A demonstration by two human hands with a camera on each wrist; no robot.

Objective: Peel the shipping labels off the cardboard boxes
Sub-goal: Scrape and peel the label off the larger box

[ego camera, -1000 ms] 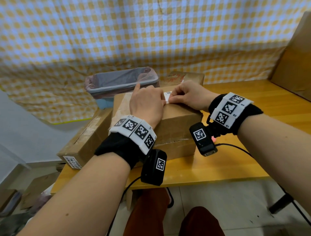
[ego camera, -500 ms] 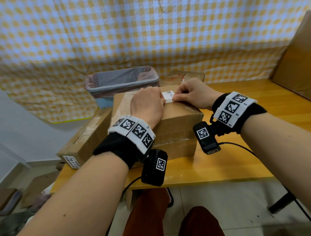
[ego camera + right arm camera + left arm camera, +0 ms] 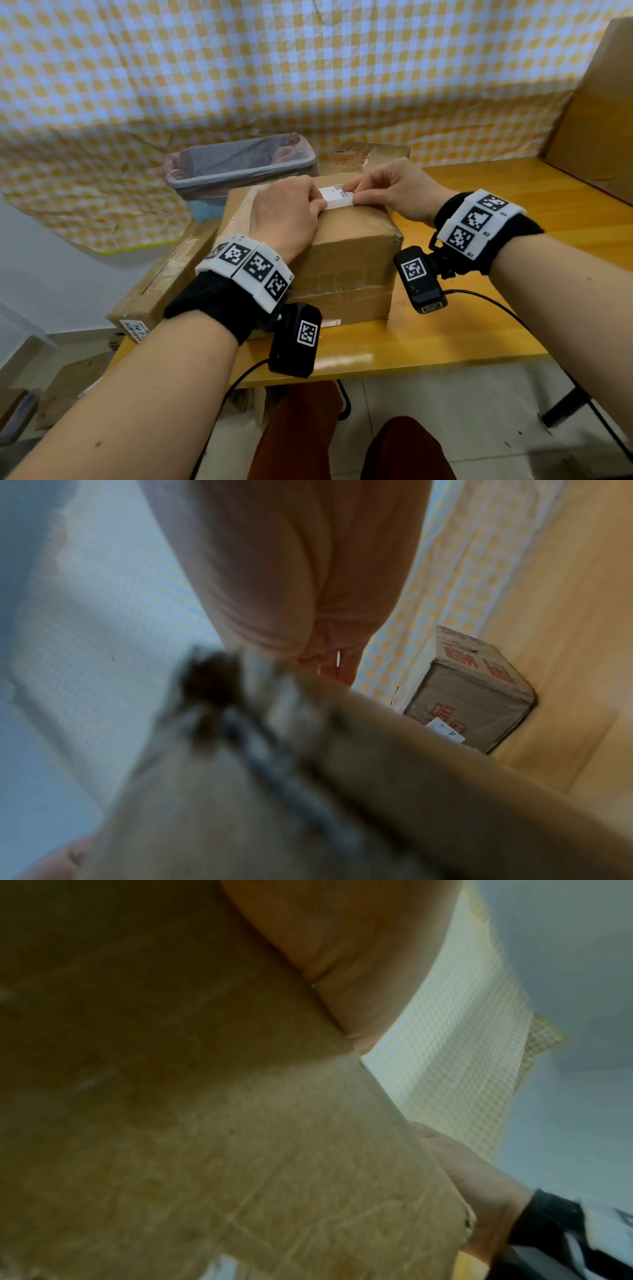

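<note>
While the cardboard box (image 3: 346, 246) sits on the desk (image 3: 445, 329) | left hand (image 3: 286, 214) is pressed on its top, fingers curled at the shipping label (image 3: 337, 198) | label is pinched by right hand (image 3: 394, 193)

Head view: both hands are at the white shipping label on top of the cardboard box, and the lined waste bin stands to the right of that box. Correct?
Not quite. The head view shows the waste bin behind and left of the cardboard box, not right. Both the left hand and right hand are indeed at the white shipping label on top.
</note>
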